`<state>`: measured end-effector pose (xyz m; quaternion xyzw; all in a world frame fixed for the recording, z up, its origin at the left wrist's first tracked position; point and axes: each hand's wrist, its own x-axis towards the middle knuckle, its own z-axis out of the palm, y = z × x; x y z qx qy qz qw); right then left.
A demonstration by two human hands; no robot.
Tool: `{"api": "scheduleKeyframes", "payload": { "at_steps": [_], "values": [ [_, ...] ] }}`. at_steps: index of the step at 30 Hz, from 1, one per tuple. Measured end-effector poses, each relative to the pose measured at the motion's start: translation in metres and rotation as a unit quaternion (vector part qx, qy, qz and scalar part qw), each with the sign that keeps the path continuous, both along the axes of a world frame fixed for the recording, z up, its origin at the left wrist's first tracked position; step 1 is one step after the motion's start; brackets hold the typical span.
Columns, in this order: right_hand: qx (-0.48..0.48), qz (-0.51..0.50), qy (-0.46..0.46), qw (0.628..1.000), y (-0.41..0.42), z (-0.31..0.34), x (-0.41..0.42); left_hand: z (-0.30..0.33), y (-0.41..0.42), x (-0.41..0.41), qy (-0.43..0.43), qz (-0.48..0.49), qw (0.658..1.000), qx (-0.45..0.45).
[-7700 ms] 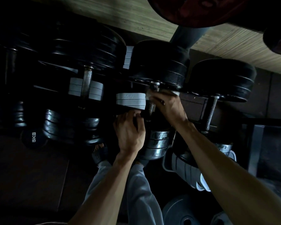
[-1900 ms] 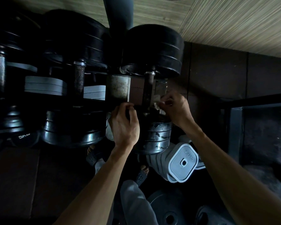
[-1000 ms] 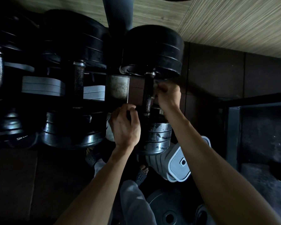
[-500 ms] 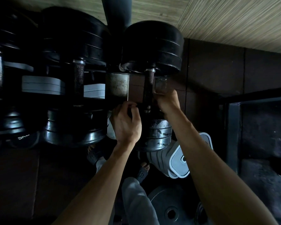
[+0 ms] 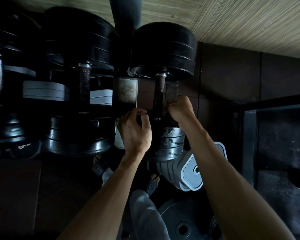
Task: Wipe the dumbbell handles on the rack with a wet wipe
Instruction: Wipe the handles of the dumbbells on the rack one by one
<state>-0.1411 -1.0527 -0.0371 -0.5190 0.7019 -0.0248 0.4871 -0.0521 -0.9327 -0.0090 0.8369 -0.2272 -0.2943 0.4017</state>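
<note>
Striped flooring [image 5: 249, 23], dim rack [image 5: 125, 92]; both hands, left [image 5: 136, 134] and right [image 5: 180, 110], seemingly grip a dumbbell handle [image 5: 158, 97].

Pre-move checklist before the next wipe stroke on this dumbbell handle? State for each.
1. Right hand at the handle: ok, it is curled against the handle's right side.
2. Wet wipe in the right hand: cannot tell, no wipe shows in this dim view.
3. Left hand bracing the dumbbell: cannot tell, its fingers are curled near the handle's lower end, but contact is hidden.
4. Dumbbell seated on the rack: ok, it lies across the rack and looks level.
5. Upper handle free for a stroke: ok, the stretch below the far head is uncovered.
6. Next handle reachable: ok, nothing covers it.
</note>
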Motion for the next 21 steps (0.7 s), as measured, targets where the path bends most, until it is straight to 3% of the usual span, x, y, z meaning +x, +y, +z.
{"api": "scheduleKeyframes", "payload": {
  "at_steps": [5, 10, 13, 18, 21],
  "values": [
    [-0.032, 0.059, 0.016, 0.998, 0.006, 0.020, -0.001, 0.001, 0.001, 0.000, -0.007, -0.017, 1.000, 0.015],
    [-0.059, 0.061, -0.112, 0.990, 0.028, 0.045, -0.022, 0.009, -0.008, 0.015, 0.040, -0.165, 0.979, 0.110],
    [-0.072, 0.031, -0.195, 0.978, 0.036, 0.049, -0.020, 0.022, -0.021, 0.017, 0.066, -0.237, 0.966, 0.081],
    [-0.091, -0.036, -0.245, 0.965, 0.038, 0.041, -0.020, 0.028, -0.037, 0.028, 0.204, -0.199, 0.958, 0.019],
    [-0.162, -0.044, -0.187, 0.968, 0.048, 0.032, -0.019, 0.019, -0.043, 0.033, 0.178, -0.164, 0.970, 0.025]
  ]
}}
